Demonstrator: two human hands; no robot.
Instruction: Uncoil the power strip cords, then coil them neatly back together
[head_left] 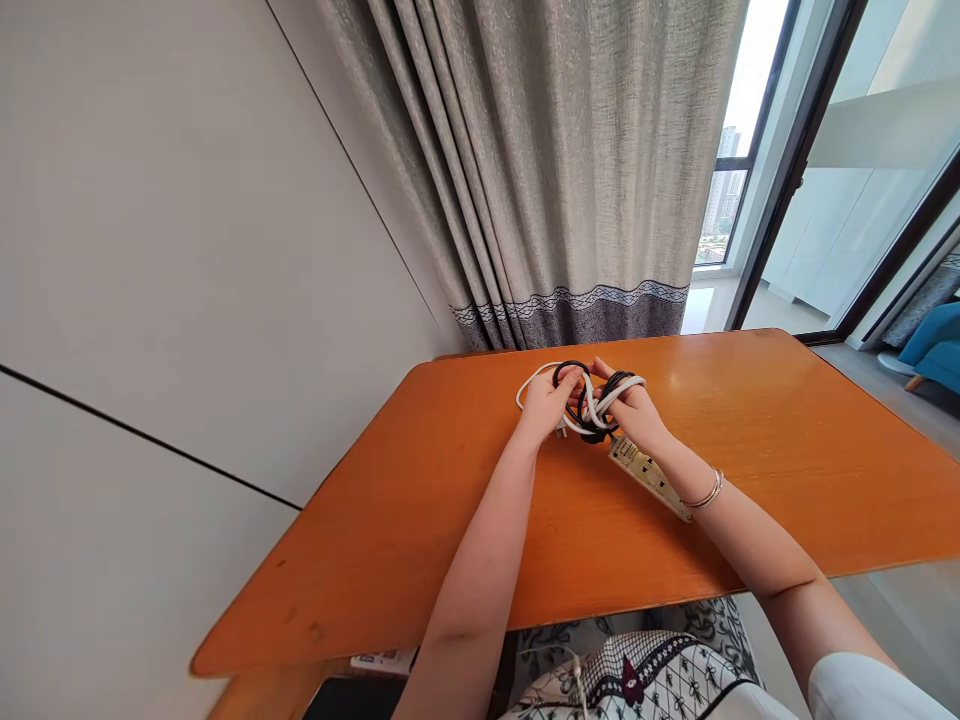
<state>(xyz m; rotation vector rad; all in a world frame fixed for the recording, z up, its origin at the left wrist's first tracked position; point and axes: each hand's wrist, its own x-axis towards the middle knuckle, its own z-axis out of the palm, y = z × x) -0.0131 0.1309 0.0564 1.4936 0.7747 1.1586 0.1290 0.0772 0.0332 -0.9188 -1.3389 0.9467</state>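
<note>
A bundle of looped cables, a black cable [568, 366] and a white cable [531, 377], lies tangled between my hands above the wooden table. My left hand [550, 402] is closed on the bundle's left side, its thumb and fingers pinching the black loop. On the other side my right hand [634, 412] grips the loops, with black and white strands passing over its thumb. A pale power strip [649, 477] rests on the table, partly covered by my right hand and forearm. Near my left hand a plug [561, 430] shows below the loops.
The orange-brown wooden table [420, 500] spreads around my hands. A grey wall [187, 250] borders its left side, and a curtain [585, 180] hangs behind it. Glass doors [847, 190] stand at the right, with a blue chair [934, 345] beyond.
</note>
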